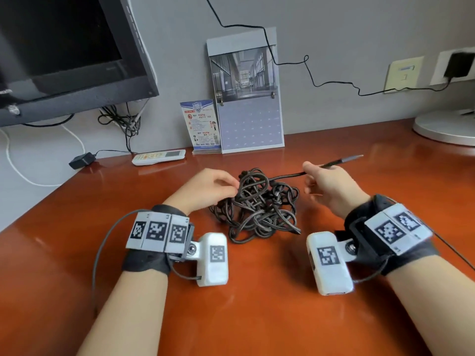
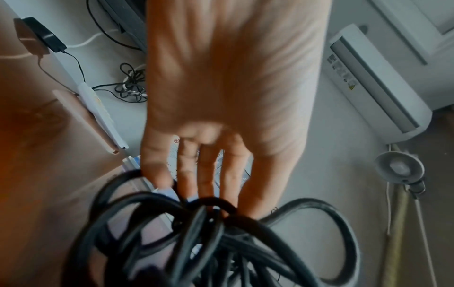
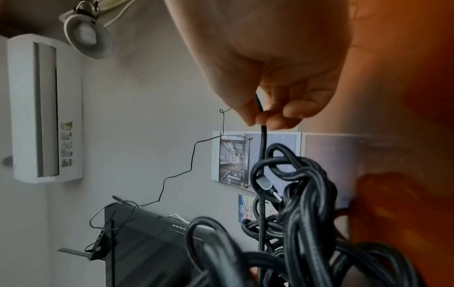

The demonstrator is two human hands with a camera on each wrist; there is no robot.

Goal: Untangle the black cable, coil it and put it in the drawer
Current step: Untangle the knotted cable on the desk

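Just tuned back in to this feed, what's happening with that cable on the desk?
A person is working on the black cable, which lies in a tangled heap on the desk. The right hand pinches a free end, with the connector tip sticking out past the fingers, drawn out to the side of the heap. The left hand touches the loops at the heap's left edge with its fingertips. The cable is not yet untangled or coiled, and no drawer is in view.
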